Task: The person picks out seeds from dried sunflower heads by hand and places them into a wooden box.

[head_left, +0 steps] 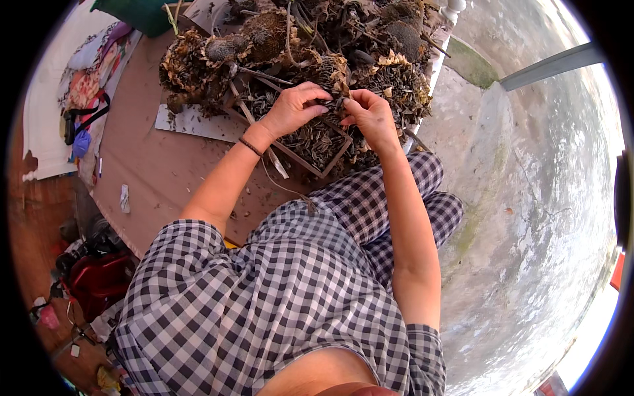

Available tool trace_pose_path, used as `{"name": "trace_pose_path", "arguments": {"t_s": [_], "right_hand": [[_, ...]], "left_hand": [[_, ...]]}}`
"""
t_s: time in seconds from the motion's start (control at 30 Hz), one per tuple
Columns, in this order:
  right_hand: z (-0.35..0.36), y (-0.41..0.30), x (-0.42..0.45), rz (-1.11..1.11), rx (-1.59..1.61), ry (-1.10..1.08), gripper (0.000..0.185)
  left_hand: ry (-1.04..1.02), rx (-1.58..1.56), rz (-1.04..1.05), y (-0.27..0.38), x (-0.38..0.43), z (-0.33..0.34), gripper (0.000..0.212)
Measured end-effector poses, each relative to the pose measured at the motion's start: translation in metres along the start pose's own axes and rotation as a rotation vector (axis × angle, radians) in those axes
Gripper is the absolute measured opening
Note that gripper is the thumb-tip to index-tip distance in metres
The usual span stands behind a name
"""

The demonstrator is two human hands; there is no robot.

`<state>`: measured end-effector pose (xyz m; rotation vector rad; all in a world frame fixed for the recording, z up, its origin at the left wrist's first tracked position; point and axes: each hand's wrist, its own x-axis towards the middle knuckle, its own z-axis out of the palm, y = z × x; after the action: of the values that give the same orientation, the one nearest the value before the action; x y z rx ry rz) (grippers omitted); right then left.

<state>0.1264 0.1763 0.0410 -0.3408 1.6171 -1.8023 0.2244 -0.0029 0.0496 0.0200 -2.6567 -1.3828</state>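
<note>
A dried sunflower head (329,69) is gripped at its lower edge by both hands, above a brown-rimmed tray. My left hand (298,106), with a beaded bracelet at the wrist, curls thumb and fingers at its left side. My right hand (369,116) pinches its right edge between thumb and forefinger. Loose sunflower seeds (314,143) fill the tray (324,171) below. More dried sunflower heads (225,49) are heaped behind and to the left, and another seedy head (396,81) lies right of my right hand.
A flat white board (193,121) and a split dry stalk (275,163) lie left of the tray. A dark green container (136,15) stands at the back left. Folded cloth and a black strap (91,119) are at the far left. A grey post (550,67) rises at the right.
</note>
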Motion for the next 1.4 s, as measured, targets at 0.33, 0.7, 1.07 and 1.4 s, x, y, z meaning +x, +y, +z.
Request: {"name": "trace_pose_path", "arguments": {"t_s": [0.33, 0.7, 1.07, 1.4], "right_hand": [[0.009, -0.009, -0.003, -0.033, -0.131, 0.036, 0.013], [-0.006, -0.004, -0.006, 0.003, -0.027, 0.096, 0.017], [-0.015, 0.003, -0.008, 0.022, -0.054, 0.133, 0.024], [-0.014, 0.007, -0.009, 0.023, 0.054, 0.121, 0.023]], "left_hand": [[0.258, 0.218, 0.109, 0.008, -0.008, 0.025, 0.02], [0.037, 0.352, -0.014, -0.017, -0.039, -0.021, 0.024], [0.096, 0.593, -0.104, -0.042, -0.051, -0.038, 0.021], [0.214, 0.093, 0.018, 0.028, -0.008, 0.028, 0.025]]}}
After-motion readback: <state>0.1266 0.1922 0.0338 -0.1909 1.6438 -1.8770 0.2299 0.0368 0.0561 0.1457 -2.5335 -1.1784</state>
